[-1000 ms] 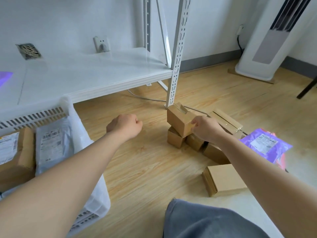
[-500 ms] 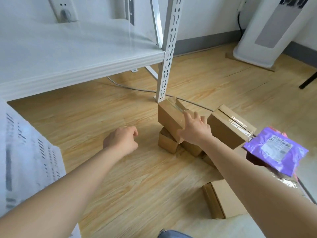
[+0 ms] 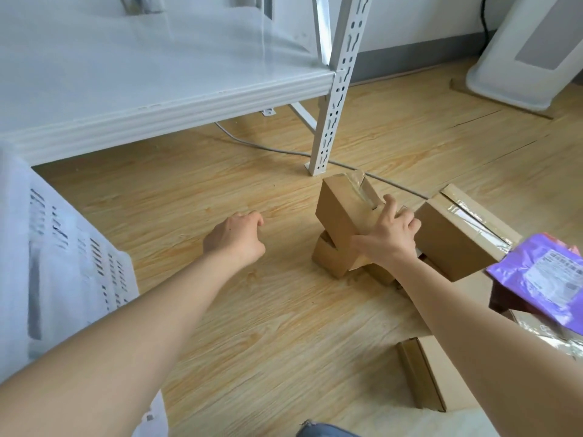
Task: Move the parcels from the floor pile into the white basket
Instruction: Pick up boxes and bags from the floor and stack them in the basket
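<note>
The taped box is showing plain brown cardboard with a glossy clear tape strip along its top. The larger box beside it is showing the same brown, crossed by shiny silvery tape. The mailer bag is showing purple with a white printed label. The white basket is showing rows of dark slots. The floor is showing pale yellow wood grain. The shelf is showing white.
</note>
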Available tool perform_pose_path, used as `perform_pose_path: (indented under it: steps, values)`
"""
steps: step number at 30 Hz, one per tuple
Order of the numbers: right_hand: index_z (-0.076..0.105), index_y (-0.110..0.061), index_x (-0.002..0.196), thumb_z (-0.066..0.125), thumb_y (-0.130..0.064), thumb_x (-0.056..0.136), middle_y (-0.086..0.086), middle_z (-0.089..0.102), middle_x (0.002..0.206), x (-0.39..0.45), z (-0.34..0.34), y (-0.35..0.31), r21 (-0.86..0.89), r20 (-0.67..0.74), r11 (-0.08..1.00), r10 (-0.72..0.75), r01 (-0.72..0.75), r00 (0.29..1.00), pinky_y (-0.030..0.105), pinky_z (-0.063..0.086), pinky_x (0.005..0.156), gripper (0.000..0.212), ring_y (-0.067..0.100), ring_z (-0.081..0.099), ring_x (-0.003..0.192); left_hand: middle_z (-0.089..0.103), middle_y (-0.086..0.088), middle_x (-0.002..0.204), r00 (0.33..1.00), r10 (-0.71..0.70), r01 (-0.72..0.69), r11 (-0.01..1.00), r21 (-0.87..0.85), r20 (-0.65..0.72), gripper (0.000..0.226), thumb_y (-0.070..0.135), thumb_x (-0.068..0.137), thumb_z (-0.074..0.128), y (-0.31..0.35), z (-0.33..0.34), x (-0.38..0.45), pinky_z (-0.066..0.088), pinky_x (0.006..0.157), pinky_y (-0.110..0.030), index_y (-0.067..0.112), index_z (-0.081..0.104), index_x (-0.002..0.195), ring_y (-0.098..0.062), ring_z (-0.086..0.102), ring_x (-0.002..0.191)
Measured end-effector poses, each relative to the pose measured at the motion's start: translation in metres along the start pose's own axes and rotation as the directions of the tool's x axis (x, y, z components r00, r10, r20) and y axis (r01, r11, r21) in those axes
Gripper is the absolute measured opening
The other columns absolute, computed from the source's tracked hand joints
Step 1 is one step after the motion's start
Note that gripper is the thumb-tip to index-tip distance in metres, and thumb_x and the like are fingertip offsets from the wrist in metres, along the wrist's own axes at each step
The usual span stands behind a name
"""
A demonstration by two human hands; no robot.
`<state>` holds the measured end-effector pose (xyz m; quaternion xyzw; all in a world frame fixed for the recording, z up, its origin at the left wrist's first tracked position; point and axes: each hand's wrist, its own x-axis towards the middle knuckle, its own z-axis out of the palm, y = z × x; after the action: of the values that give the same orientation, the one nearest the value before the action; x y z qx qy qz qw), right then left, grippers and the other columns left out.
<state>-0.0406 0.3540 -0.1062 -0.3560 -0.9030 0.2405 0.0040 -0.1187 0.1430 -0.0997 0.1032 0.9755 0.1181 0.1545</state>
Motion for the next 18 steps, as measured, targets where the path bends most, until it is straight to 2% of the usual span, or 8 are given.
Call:
perform_pose_path:
  steps: [2,5,8,11,14,18]
  values:
    - [0.013,-0.028,0.136,0.072,-0.031,0.06,0.014,0.027,0.129,-0.013,-0.008,-0.002,0.068,-0.018,0.997,-0.035,0.036,0.999,0.042,0.036,0.093,0.096,0.031,0.021,0.121,0.052,0.004,0.123,0.999,0.004,-0.004,1.0,-0.01,-0.035,0.042,0.016,0.085,0.05,-0.001,-0.01,-0.009,0.035,0.06,-0.027,0.033,0.046,0.123,-0.02,0.049,0.091]
    - [0.011,-0.03,0.138,0.075,-0.028,0.06,0.012,0.027,0.13,-0.039,-0.025,-0.01,0.135,-0.018,0.984,-0.111,0.112,0.994,0.042,0.031,0.099,0.101,0.029,0.018,0.125,0.053,0.001,0.124,0.996,0.03,-0.032,0.999,-0.029,-0.087,0.037,0.027,0.089,0.048,-0.001,-0.032,-0.029,0.038,0.069,-0.029,0.031,0.044,0.125,-0.025,0.053,0.106]
    - [0.008,-0.028,0.141,0.078,-0.03,0.06,0.011,0.025,0.134,-0.069,-0.044,-0.022,0.108,0.002,0.973,-0.206,0.204,0.979,0.044,0.027,0.104,0.107,0.029,0.016,0.127,0.053,0.0,0.125,0.99,0.038,-0.047,0.997,-0.06,-0.137,0.039,0.032,0.089,0.047,-0.006,-0.06,-0.053,0.039,0.072,-0.031,0.029,0.042,0.128,-0.027,0.053,0.11]
    - [0.006,-0.026,0.143,0.08,-0.027,0.061,0.007,0.022,0.138,-0.098,-0.063,-0.039,0.093,0.048,0.961,-0.265,0.26,0.963,0.045,0.031,0.104,0.11,0.034,0.021,0.129,0.053,0.0,0.128,0.98,0.064,-0.079,0.994,-0.078,-0.186,0.04,0.037,0.09,0.046,-0.019,-0.093,-0.08,0.043,0.079,-0.034,0.029,0.041,0.129,-0.027,0.053,0.112]
    - [0.003,-0.02,0.146,0.083,-0.023,0.061,0.006,0.02,0.143,-0.127,-0.08,-0.057,0.046,0.114,0.935,-0.353,0.35,0.928,0.041,0.036,0.101,0.116,0.032,0.03,0.129,0.054,-0.001,0.128,0.972,0.067,-0.088,0.993,-0.083,-0.227,0.041,0.038,0.091,0.044,-0.04,-0.122,-0.112,0.045,0.083,-0.036,0.028,0.04,0.131,-0.027,0.053,0.111]
    - [0.005,-0.014,0.146,0.085,-0.014,0.057,0.002,0.013,0.146,-0.167,-0.092,-0.083,0.059,0.198,0.88,-0.474,0.472,0.858,0.032,0.036,0.103,0.12,0.026,0.028,0.13,0.051,-0.005,0.129,0.965,0.045,-0.078,0.99,-0.12,-0.258,0.043,0.041,0.093,0.039,-0.071,-0.146,-0.15,0.044,0.089,-0.037,0.026,0.037,0.132,-0.029,0.051,0.113]
